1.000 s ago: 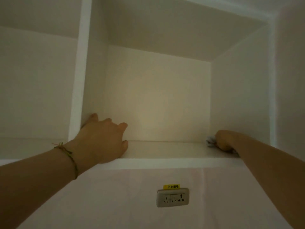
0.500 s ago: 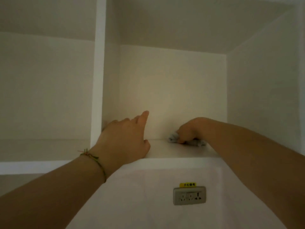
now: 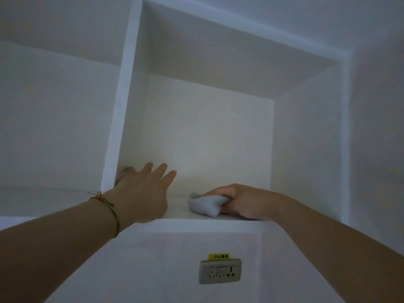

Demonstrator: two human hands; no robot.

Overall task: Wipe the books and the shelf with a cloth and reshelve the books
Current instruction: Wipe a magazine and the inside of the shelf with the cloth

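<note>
My right hand (image 3: 240,201) grips a bunched pale-grey cloth (image 3: 205,204) on the white shelf (image 3: 196,225). At nine o'clock of it, my left hand (image 3: 142,195) rests flat, fingers spread.

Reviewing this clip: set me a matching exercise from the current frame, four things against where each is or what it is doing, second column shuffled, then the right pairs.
Things:
1. Left hand with a braided wrist cord
2. Right hand
3. Crumpled light grey cloth
4. Beige wall socket with a yellow label

Places or states:
A. Bunched on the white shelf board, gripped at one end
B. On the wall panel below the shelf
C. Fingers spread, resting at the compartment's left corner
D. Closed around fabric, on the shelf to the right

Pairs: 1-C, 2-D, 3-A, 4-B
</note>
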